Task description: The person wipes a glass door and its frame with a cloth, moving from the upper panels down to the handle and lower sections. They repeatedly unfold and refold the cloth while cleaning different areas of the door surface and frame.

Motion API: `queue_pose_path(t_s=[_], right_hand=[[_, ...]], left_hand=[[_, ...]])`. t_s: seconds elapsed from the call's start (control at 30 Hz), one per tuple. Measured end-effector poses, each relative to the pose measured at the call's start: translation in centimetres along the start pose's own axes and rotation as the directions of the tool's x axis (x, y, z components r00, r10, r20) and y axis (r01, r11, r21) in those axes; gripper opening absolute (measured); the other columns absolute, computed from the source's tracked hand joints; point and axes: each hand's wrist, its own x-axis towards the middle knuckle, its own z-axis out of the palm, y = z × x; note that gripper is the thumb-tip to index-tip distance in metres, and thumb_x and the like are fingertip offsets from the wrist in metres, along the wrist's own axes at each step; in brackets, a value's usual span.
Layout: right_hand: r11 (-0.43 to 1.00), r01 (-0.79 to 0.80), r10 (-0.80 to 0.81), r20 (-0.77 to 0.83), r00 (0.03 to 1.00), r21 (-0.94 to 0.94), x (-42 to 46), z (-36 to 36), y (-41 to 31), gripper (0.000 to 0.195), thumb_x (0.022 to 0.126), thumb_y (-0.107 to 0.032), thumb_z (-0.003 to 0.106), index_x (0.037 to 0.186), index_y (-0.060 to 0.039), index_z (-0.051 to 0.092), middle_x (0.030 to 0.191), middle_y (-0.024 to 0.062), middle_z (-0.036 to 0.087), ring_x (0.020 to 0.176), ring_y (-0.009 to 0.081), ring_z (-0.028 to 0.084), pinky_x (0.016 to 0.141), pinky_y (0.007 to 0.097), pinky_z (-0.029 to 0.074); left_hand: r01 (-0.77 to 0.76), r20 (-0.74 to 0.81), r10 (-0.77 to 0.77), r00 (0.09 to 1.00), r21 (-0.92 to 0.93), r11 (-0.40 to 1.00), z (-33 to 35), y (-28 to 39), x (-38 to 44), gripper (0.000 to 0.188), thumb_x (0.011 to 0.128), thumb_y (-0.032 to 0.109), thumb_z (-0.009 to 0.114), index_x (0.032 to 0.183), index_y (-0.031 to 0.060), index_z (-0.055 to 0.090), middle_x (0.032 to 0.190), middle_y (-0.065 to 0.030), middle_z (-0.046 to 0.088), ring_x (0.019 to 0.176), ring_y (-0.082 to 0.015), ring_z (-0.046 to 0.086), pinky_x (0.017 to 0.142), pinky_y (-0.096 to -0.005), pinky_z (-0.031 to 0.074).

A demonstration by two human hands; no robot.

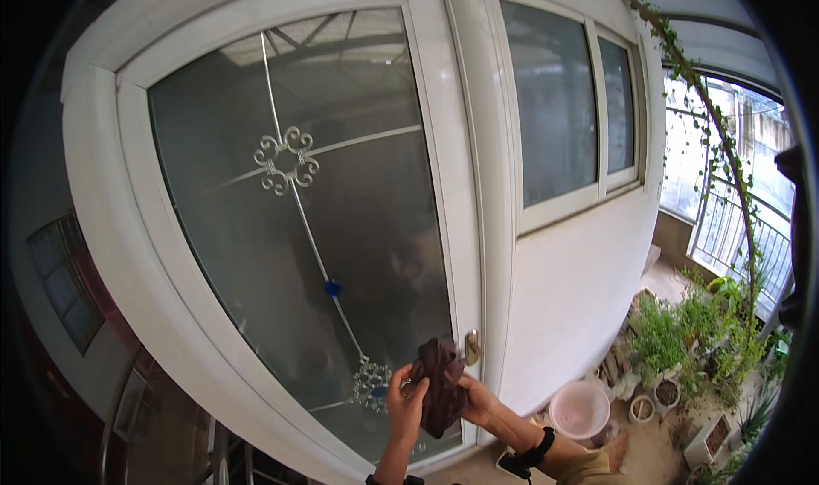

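A bunched dark maroon cloth (439, 389) is held up between my two hands, in front of the lower right of a white-framed glass door (320, 197). My left hand (407, 392) grips its left side, thumb and fingers pressed into the folds. On the cloth's right edge is my right hand (475, 398), its fingers partly hidden behind the fabric. Just above that hand, a metal door handle (472, 347) sits on the frame. Scrolled metal ornaments (286, 160) and thin bars decorate the glass.
To the right, a white wall (569, 299) carries a sliding window (556, 101). Below it stand a pink plastic basin (580, 410), small pots (642, 409) and a rectangular planter (711, 440). Leafy plants (678, 325) and a climbing vine (716, 114) fill the right side near a railing (748, 229).
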Motion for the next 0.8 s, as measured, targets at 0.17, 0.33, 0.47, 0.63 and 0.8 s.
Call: queue_pose_path(t_s=[0.17, 0.33, 0.47, 0.63, 0.8], right_hand=[[0.979, 0.164, -0.186, 0.207, 0.961, 0.120, 0.7, 8.6, -12.5, 0.040, 0.100, -0.020, 0.060, 0.137, -0.0079, 0.052, 0.127, 0.0106, 0.064, 0.117, 0.0237, 0.063, 0.105, 0.0402, 0.052], [0.525, 0.822, -0.778, 0.267, 0.569, -0.223, 1.4, 17.5, -19.7, 0.055, 0.099, -0.006, 0.056, 0.151, -0.0031, 0.039, 0.143, 0.0129, 0.054, 0.128, 0.0244, 0.056, 0.110, 0.0366, 0.046], [-0.222, 0.826, -0.901, 0.432, 0.029, -0.518, 6.3, 20.0, -21.9, 0.063, 0.096, 0.006, 0.052, 0.155, -0.0024, 0.033, 0.146, 0.0113, 0.051, 0.131, 0.0191, 0.052, 0.109, 0.0314, 0.042], [0.568, 0.823, -0.751, 0.411, 0.517, 0.003, 7.9, 22.8, -21.9, 0.036, 0.103, -0.007, 0.053, 0.138, -0.0043, 0.050, 0.129, 0.0116, 0.061, 0.114, 0.0234, 0.064, 0.096, 0.0362, 0.057], [0.809, 0.568, -0.490, 0.363, 0.793, -0.148, 7.7, 21.9, -17.3, 0.042, 0.099, -0.004, 0.055, 0.140, -0.0034, 0.049, 0.136, 0.0145, 0.058, 0.120, 0.0262, 0.062, 0.101, 0.0386, 0.056]], left_hand=[[-0.210, 0.060, 0.210, 0.976, 0.002, 0.978, 0.7, 4.4, 2.0, 0.040, 0.093, 0.000, 0.069, 0.131, 0.0020, 0.056, 0.131, -0.0099, 0.057, 0.100, -0.0126, 0.063, 0.083, -0.0283, 0.057], [-0.270, 0.049, 0.268, 0.962, 0.030, 0.962, -1.7, 6.4, 3.0, 0.033, 0.094, -0.001, 0.067, 0.126, -0.0001, 0.058, 0.128, -0.0101, 0.059, 0.096, -0.0114, 0.063, 0.075, -0.0281, 0.060], [-0.233, 0.013, 0.233, 0.972, -0.011, 0.972, -3.1, 6.7, 3.7, 0.032, 0.095, 0.000, 0.067, 0.125, 0.0005, 0.059, 0.125, -0.0093, 0.061, 0.093, -0.0106, 0.063, 0.072, -0.0264, 0.059], [-0.230, 0.003, 0.230, 0.973, -0.009, 0.973, -6.1, 6.8, 4.5, 0.031, 0.095, 0.001, 0.067, 0.125, 0.0004, 0.059, 0.125, -0.0101, 0.061, 0.092, -0.0097, 0.063, 0.069, -0.0245, 0.056], [-0.213, 0.118, 0.224, 0.968, -0.097, 0.972, -6.2, 8.9, 6.1, 0.048, 0.096, 0.005, 0.066, 0.141, -0.0002, 0.049, 0.137, -0.0133, 0.054, 0.111, -0.0152, 0.060, 0.084, -0.0305, 0.055]])
